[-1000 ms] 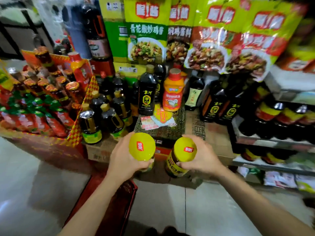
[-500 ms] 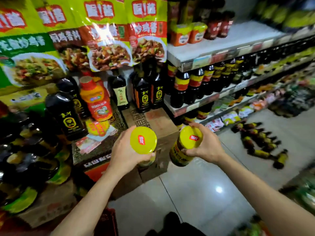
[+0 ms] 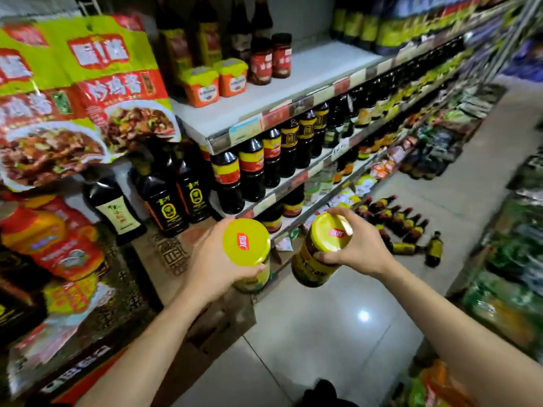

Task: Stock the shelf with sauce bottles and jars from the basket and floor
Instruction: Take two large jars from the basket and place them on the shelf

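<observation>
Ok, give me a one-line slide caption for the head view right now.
Left hand and right hand each hold a yellow-lidded jar before the half-bare upper shelf, bottles lying on the floor.

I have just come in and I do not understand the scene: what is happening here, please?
A person is stocking a shop shelf. The left hand holds one yellow-lidded jar, and the right hand holds a second yellow-lidded jar. Both jars are in the air in front of the shelf unit, not yet placed. The white top shelf has much bare space beside two red jars. Several small bottles lie on the floor by the shelves.
</observation>
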A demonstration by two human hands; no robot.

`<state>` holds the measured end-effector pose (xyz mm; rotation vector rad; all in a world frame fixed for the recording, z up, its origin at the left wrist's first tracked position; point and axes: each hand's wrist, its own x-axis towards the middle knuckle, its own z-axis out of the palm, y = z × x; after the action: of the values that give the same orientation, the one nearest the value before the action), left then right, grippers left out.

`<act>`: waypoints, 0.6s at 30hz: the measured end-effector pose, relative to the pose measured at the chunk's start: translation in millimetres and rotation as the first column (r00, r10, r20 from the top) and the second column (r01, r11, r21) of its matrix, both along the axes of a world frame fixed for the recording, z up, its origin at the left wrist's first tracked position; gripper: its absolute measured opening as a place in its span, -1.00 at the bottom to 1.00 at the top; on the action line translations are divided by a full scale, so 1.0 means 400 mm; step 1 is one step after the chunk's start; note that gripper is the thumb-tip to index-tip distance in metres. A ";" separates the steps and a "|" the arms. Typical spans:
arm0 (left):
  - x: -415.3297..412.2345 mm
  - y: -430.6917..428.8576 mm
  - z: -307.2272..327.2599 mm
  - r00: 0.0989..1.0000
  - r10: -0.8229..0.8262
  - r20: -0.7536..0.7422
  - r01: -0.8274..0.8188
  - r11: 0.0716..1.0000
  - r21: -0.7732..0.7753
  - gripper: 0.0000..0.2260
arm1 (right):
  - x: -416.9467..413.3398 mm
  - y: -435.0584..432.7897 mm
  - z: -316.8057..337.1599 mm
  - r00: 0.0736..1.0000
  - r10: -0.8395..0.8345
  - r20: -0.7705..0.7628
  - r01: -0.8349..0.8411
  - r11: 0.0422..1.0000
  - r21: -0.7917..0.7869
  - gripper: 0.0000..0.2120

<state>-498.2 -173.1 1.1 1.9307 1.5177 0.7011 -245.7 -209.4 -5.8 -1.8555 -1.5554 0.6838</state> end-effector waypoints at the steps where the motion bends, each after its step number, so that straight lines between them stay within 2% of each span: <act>1: 0.037 0.015 0.001 1.000 0.004 0.004 -0.004 1.000 0.002 -0.14 | 0.037 0.011 0.005 1.000 -0.001 -0.019 0.002 1.000 0.011 -0.21; 4: 0.127 0.052 0.006 0.999 0.016 -0.033 -0.016 1.000 0.001 -0.16 | 0.128 0.041 0.017 0.998 -0.010 -0.066 0.012 0.999 0.033 -0.19; 10: 0.265 0.138 0.002 0.999 0.050 -0.009 -0.050 0.998 -0.032 -0.18 | 0.280 0.112 0.037 0.998 -0.039 -0.043 0.041 0.998 0.045 -0.25; 18: 0.375 0.282 0.000 0.997 0.015 -0.079 -0.017 1.000 -0.016 -0.14 | 0.377 0.261 0.025 0.996 -0.017 -0.089 0.017 1.000 -0.001 -0.25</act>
<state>-348.3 -60.1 1.0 1.9572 1.5833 0.6237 -94.7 -104.9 4.1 -1.8111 -1.4812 0.7495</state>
